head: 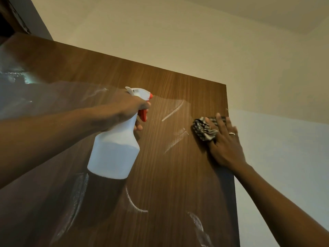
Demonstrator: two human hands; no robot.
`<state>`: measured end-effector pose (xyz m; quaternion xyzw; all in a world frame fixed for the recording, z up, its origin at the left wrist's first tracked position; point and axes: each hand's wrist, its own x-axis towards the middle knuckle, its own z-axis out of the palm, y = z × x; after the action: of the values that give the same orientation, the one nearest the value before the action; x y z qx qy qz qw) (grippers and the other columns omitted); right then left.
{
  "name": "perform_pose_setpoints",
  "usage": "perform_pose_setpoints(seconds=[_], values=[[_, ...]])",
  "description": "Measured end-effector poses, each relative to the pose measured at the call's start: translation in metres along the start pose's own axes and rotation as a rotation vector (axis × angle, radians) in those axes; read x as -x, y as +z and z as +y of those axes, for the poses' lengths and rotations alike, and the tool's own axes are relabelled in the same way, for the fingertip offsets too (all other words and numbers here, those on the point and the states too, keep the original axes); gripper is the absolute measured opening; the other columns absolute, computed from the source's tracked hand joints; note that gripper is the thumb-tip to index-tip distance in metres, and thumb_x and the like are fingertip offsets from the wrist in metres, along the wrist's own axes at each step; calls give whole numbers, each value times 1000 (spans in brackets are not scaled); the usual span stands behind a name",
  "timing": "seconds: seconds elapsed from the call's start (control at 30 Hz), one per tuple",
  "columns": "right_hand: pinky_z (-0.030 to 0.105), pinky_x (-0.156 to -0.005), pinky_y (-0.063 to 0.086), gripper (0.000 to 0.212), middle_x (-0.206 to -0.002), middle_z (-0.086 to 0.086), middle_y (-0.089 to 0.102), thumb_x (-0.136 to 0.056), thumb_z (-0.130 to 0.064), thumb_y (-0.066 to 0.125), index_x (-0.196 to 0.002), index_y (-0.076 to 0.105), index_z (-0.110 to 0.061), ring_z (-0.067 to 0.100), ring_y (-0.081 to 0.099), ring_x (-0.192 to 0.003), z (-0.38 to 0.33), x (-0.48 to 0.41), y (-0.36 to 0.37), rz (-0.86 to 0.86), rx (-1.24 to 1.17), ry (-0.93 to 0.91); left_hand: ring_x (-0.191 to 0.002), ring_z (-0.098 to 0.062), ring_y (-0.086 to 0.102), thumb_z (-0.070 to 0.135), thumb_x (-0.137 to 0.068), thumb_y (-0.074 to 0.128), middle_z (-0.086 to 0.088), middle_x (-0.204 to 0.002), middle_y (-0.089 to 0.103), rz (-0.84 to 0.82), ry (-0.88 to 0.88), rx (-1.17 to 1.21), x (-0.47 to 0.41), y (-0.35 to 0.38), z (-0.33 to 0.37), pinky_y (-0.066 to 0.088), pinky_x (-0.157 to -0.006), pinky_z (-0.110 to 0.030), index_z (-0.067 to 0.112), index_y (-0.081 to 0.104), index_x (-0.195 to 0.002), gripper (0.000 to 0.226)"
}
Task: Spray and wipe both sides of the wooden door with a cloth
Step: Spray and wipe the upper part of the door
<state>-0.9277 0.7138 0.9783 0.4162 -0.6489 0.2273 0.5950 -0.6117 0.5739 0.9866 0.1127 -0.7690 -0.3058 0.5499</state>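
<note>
Reaching in from the lower corners, two bare forearms rise toward the work surface. The left hand (pixel 124 111) grips the neck of a spray bottle (pixel 114 152), its fingers curled round the neck beside the red trigger (pixel 143 115). The bottle hangs tilted, base toward the viewer, and its red nozzle tip (pixel 151 96) points right along the panel. Its body shows as plain white plastic.

The right hand (pixel 226 145) lies flat with the fingers straight and slightly spread, pressing a cloth (pixel 204 129) against the wooden door (pixel 160 193). A ring (pixel 232 133) sits on one finger. The cloth is bunched, patterned in dark and pale stripes or checks, and partly covered by the fingers. It touches the door just beside the right edge, a little below the upper right corner.

The door fills the centre and left of the view, seen from below, with brown vertical grain. Pale wet streaks (pixel 171 112) lie between the bottle and the cloth, and further arcs mark the lower panel. A glossy sheen covers the left part of the door.

Behind the top edge stands a cream wall (pixel 267 59). A dark door frame (pixel 10 15) shows at the upper left corner.
</note>
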Motion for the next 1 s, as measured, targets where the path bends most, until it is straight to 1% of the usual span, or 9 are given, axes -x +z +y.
perform_pose_setpoints(seconds=[0.13, 0.2, 0.3, 0.43, 0.57, 0.67, 0.73, 0.83, 1.0], values=[[54, -122, -4, 62, -167, 1, -9, -102, -54, 24, -158, 6, -35, 29, -13, -152, 1, -42, -11, 22, -106, 297, -52, -19, 61, 37, -92, 57, -10, -76, 64, -5, 11, -10, 9, -6, -12, 49, -47, -21, 11, 59, -84, 27], [58, -121, -6, 61, -167, 4, -9, -104, -50, 28, -158, 8, -34, 34, -13, -152, -18, -75, -14, 28, -106, 363, -55, -21, 62, 36, -92, 57, -12, -79, 66, -5, 33, -4, 9, -9, -16, 51, -51, -23, 9, 61, -84, 28], [57, -119, -12, 63, -166, 2, -14, -104, -52, 29, -157, -3, -40, 32, -18, -151, -56, -89, -8, 9, -36, 165, -60, -23, 65, 36, -91, 57, -14, -84, 68, 0, 58, 0, 5, -13, -22, 50, -53, -26, 7, 64, -88, 30], [51, -119, -13, 60, -165, -6, -18, -101, -57, 19, -153, -9, -47, 25, -21, -150, -75, -29, 9, 0, -26, -81, -57, -22, 64, 37, -91, 57, -15, -88, 69, 30, 41, 26, 4, -18, -37, 48, -49, -24, 6, 62, -97, 32], [51, -122, -4, 64, -166, -5, -12, -95, -59, 12, -154, -4, -45, 24, -16, -152, -43, 6, 6, 10, -31, 46, -56, -24, 65, 37, -87, 60, -17, -89, 70, 44, 24, 24, 5, -28, -53, 50, -50, -26, 5, 63, -97, 33], [56, -122, -3, 63, -167, 2, -6, -101, -54, 23, -158, 4, -37, 31, -12, -152, -47, -37, -2, 42, -23, 248, -55, -24, 65, 35, -85, 62, -15, -87, 70, 88, 18, 29, 4, -41, -58, 49, -48, -25, 7, 63, -96, 30], [59, -121, -4, 60, -167, 4, -6, -103, -51, 26, -158, 8, -36, 33, -12, -152, -70, -76, -4, 58, -40, 283, -56, -24, 66, 37, -86, 61, -13, -86, 70, 107, 30, 7, 3, -47, -58, 50, -50, -25, 8, 63, -95, 31], [59, -120, -9, 62, -167, 3, -9, -103, -51, 26, -158, 1, -37, 32, -15, -152, -115, -105, 3, 52, -53, 139, -57, -25, 67, 36, -87, 61, -13, -84, 70, 128, 60, -3, 1, -52, -55, 51, -52, -27, 8, 63, -95, 29], [51, -121, -11, 62, -166, -5, -14, -99, -55, 13, -156, -5, -43, 23, -19, -151, -131, -37, 17, 27, -30, -74, -55, -23, 64, 33, -89, 59, -14, -85, 69, 117, 55, 9, 6, -56, -57, 51, -53, -27, 5, 65, -92, 28]])
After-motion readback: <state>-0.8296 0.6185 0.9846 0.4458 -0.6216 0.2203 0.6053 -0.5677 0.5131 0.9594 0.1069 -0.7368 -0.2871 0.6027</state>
